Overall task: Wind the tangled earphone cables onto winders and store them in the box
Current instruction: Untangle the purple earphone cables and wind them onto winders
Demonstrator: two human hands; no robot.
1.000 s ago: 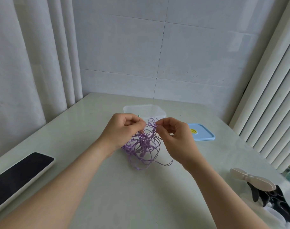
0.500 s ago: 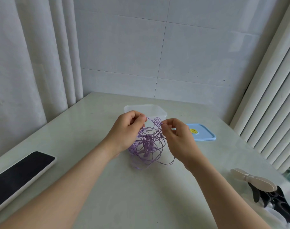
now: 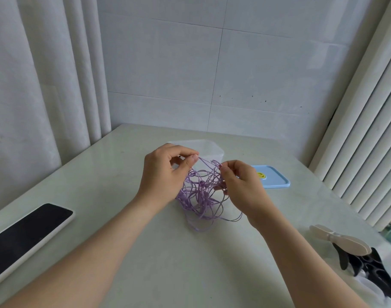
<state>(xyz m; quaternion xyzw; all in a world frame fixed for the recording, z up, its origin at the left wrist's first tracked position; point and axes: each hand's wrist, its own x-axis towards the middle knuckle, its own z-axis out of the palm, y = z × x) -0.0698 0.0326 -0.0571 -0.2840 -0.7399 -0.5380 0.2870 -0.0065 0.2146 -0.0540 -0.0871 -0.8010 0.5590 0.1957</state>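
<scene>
Left hand pinches one strand of the purple earphone cable, right hand pinches a loop just beside it. The tangle hangs below the fingers, box just behind them. Risk: pulling the hands apart likely cinches knots tight; winders well right, untouched

A: The thin lilac tangled earphone cable is one shade all through, no pattern.
B: The frosted clear square plastic box has no tint. And the pale blue rectangular plastic lid?
A: Plain, save a round yellow sticker.
B: The flat black glass-screened phone has a white edge.
A: One flat beige plastic winder, some glossy black plastic winders; the pale grey-green stone table is faintly veined
</scene>
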